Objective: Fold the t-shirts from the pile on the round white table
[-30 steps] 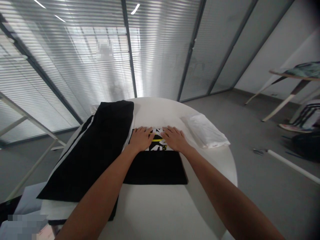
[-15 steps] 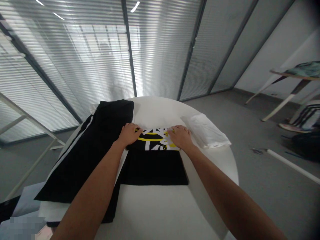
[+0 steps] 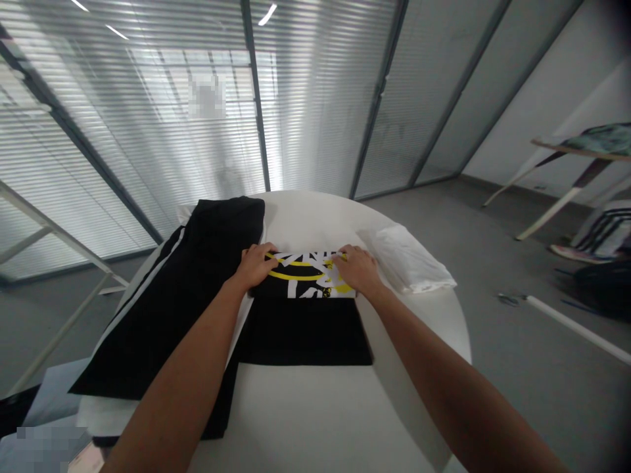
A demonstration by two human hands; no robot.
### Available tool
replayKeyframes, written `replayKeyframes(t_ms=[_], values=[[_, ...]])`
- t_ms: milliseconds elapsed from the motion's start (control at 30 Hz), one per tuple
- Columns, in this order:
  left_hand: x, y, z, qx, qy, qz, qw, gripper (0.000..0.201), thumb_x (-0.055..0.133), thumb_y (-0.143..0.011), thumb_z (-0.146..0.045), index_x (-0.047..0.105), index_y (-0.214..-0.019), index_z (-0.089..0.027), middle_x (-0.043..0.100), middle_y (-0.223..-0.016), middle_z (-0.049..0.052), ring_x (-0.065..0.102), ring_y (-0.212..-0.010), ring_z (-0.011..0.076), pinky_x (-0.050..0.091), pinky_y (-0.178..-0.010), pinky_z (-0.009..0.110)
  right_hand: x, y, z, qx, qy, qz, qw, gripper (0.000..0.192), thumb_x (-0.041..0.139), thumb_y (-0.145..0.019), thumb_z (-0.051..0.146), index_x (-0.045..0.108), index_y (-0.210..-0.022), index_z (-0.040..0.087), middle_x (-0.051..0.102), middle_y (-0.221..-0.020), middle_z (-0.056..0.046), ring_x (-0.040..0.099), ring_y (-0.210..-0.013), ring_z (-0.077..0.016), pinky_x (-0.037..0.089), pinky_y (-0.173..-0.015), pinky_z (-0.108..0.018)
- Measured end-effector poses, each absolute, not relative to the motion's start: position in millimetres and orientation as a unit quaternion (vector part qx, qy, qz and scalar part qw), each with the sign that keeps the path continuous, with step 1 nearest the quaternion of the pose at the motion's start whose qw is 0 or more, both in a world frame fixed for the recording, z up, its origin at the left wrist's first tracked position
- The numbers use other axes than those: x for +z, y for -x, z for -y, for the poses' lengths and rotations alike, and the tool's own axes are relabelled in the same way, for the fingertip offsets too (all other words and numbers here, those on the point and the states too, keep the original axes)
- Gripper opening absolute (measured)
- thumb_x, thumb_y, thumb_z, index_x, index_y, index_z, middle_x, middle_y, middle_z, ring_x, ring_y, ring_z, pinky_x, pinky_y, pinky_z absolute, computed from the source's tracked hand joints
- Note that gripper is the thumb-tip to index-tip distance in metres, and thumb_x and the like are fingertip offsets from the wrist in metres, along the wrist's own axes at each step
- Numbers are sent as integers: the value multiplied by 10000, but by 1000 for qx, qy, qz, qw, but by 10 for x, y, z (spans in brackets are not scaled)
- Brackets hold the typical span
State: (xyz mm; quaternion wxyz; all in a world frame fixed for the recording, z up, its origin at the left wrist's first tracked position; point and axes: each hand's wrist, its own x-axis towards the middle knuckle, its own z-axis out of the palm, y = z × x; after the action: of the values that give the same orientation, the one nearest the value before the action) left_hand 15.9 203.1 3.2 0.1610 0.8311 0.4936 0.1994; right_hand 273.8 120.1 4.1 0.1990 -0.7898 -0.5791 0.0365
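A folded black T-shirt (image 3: 303,328) with a white and yellow print lies in the middle of the round white table (image 3: 315,420). My left hand (image 3: 256,264) rests on its far left corner, fingers curled over the edge. At the far right corner, my right hand (image 3: 359,268) lies on the cloth in the same way. Whether the fingers pinch the fabric or just press on it I cannot tell. Both forearms stretch over the table.
Black trousers with a white side stripe (image 3: 187,289) lie on the table's left part. A folded white cloth (image 3: 411,263) sits at the right, beside my right hand. Another table (image 3: 582,148) with clothes stands far right, and a white pole (image 3: 576,325) lies on the floor.
My hands have slid apart from the middle of the shirt's far edge to its two far corners, uncovering the print. The shirt has stayed in place.
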Motion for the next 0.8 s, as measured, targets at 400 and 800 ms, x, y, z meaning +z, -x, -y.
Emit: replayKeyframes(t_ms=[400,800], values=[[13,-116,-2095,309,-763,-472,315,311,622,-641,-235,685,-945,-214,692,-937,-16,623,-918,193,471,-868,331,96,-2766,-1223,93,773,559,285,312,524,-832,374,639,-1063,199,700,-965,-70,625,-876,-222,436,-778,-317],[189,-215,-2027,370,-770,-467,227,284,696,-659,-212,701,-942,-199,680,-994,31,593,-990,213,459,-937,360,122,-2894,-1256,102,735,532,409,310,613,-770,397,664,-1005,202,685,-903,-33,627,-795,-184,489,-757,-318]])
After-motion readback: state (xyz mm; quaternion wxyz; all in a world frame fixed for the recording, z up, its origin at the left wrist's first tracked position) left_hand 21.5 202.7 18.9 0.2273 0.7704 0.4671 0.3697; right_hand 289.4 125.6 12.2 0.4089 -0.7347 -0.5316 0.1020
